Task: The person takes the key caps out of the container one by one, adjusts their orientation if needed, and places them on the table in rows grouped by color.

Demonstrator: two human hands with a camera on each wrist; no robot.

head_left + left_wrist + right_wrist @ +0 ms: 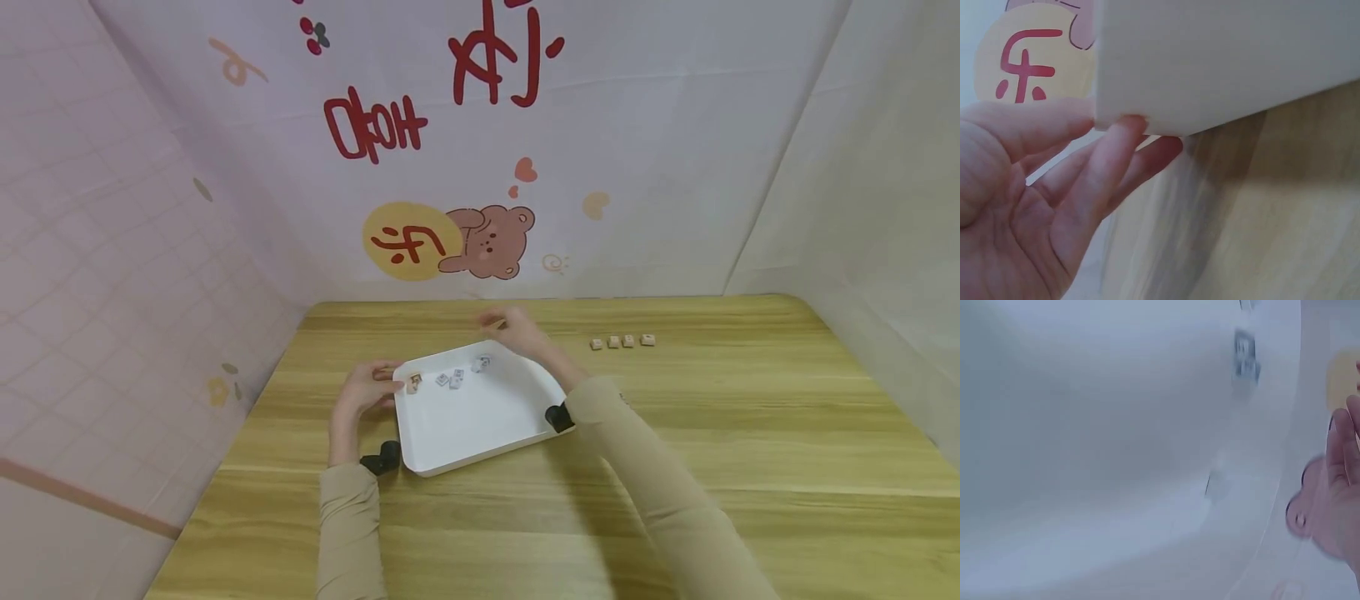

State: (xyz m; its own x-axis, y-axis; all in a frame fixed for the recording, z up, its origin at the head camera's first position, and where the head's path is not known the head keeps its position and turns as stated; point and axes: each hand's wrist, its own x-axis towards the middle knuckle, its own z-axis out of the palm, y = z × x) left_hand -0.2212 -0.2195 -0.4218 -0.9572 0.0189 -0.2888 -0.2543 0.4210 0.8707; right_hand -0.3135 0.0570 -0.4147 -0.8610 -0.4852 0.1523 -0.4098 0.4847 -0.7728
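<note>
A white rectangular tray [480,417] lies turned slightly on the table. My left hand [367,389] grips its left edge near the far corner; in the left wrist view, the thumb and fingers of that hand [1079,187] pinch the tray's wall [1229,62]. Over the far rim hangs my right hand [517,332], its fingers loosely extended with nothing seen in them. Several small grey-white pieces like keycaps [456,379] sit along the tray's far side. A beige-and-brown one [414,382] rests beside my left fingers. The right wrist view shows blurred pieces [1246,356] below the right hand [1344,469].
A row of several small beige pieces [628,341] stands on the wooden table [750,467] at the back right. Another small piece [626,401] shows partly behind the right sleeve. A printed cloth [637,125] hangs behind the table, with cloth walls at both sides.
</note>
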